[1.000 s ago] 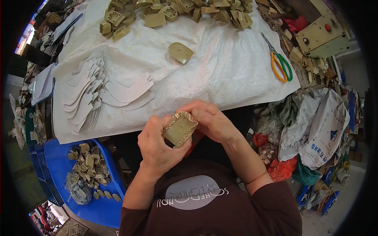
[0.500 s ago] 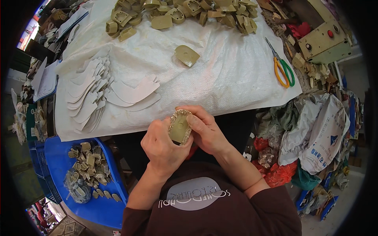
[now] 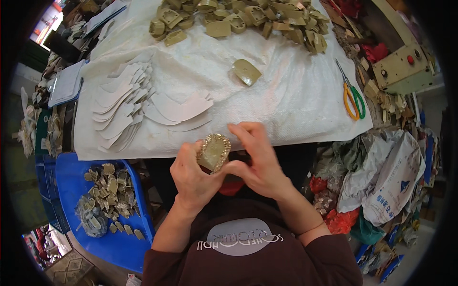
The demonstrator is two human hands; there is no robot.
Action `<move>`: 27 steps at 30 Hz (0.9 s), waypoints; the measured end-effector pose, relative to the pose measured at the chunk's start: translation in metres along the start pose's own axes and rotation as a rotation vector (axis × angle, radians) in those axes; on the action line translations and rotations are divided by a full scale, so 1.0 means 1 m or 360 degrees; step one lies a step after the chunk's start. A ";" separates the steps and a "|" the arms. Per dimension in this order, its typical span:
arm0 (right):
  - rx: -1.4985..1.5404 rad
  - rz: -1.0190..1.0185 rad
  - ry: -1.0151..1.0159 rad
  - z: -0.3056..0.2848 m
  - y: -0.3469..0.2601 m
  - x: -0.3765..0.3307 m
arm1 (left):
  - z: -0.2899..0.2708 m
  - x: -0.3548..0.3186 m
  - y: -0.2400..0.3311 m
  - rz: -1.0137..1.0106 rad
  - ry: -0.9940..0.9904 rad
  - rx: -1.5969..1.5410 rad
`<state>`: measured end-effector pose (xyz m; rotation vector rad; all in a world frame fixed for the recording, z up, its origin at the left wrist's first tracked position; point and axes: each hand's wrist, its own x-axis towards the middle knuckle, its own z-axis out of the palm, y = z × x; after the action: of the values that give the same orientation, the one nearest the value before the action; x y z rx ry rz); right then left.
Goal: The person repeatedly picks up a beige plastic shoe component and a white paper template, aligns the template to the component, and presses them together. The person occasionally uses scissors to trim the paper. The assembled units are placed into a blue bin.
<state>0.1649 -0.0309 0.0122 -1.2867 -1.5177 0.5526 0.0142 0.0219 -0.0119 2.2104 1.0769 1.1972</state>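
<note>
My left hand (image 3: pixel 193 176) is closed around a shoe heel (image 3: pixel 214 153), its flat olive face up and gold glitter material round its rim. Beside the heel's right side, my right hand (image 3: pixel 257 162) has thumb and forefinger spread, with the thumb close to the heel's lower edge. Whether that thumb touches it I cannot tell. On the white sheet ahead lies a single olive heel (image 3: pixel 247 72) without glitter. To its left, curved white pieces (image 3: pixel 179 108) lie fanned out beside a layered stack of similar pieces (image 3: pixel 121 107).
Bare olive heels (image 3: pixel 234 21) are heaped at the table's far edge. Scissors (image 3: pixel 353 97) with orange and green handles lie at the right. A blue tub (image 3: pixel 126 257) at lower left holds glittery heels and a plastic bag. Crumpled sacks (image 3: pixel 391 176) crowd the right side.
My right hand has let go of the heel and moved slightly right, its fingers spreading. The heel stays in my left hand. The whole view has shifted a little.
</note>
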 end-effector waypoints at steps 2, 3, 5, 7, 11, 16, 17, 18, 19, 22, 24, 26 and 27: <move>-0.0036 -0.0270 -0.0095 -0.016 -0.026 0.010 | -0.010 -0.001 -0.007 -0.0103 0.0030 0.0064; 0.0029 -0.0384 -0.0168 -0.024 -0.043 0.012 | -0.016 -0.003 -0.010 -0.0155 0.0030 0.0095; 0.0091 -0.0527 -0.0222 -0.028 -0.083 0.011 | -0.032 -0.010 -0.023 -0.0182 0.0139 0.0189; 0.0049 -0.0537 -0.0096 -0.025 -0.119 0.007 | -0.048 -0.019 -0.038 -0.0244 0.0235 0.0229; 0.0412 -0.0856 0.0176 0.007 -0.115 0.027 | -0.077 -0.032 -0.062 -0.0315 0.0391 0.0577; 0.0407 -0.1153 0.0192 -0.014 -0.121 0.031 | -0.157 -0.084 -0.136 -0.0919 0.0757 0.0958; 0.0325 -0.1127 0.0198 -0.029 -0.123 0.027 | -0.179 -0.091 -0.153 -0.0986 0.0701 0.1213; 0.0304 -0.0920 0.0159 -0.026 -0.110 0.029 | -0.204 -0.117 -0.159 -0.1149 0.0682 0.1563; 0.0223 -0.0747 0.0096 -0.022 -0.110 0.027 | -0.213 -0.133 -0.155 -0.1199 0.0844 0.1745; -0.0223 -0.0399 -0.0332 -0.030 -0.072 0.056 | -0.206 -0.102 -0.155 -0.0950 0.0993 0.1756; -0.0503 -0.0483 -0.0363 -0.008 -0.021 0.070 | -0.179 -0.068 -0.131 -0.0582 0.0951 0.1269; -0.0672 -0.0480 -0.0328 0.013 -0.003 0.077 | -0.139 -0.036 -0.099 -0.0441 0.0644 0.0786; -0.0761 -0.0490 -0.0301 0.022 0.003 0.081 | -0.118 -0.022 -0.084 -0.0222 0.0557 0.0705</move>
<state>0.1546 0.0494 0.0337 -1.3401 -2.0455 0.1121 -0.1282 0.0560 -0.0134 2.2285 1.7536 1.4266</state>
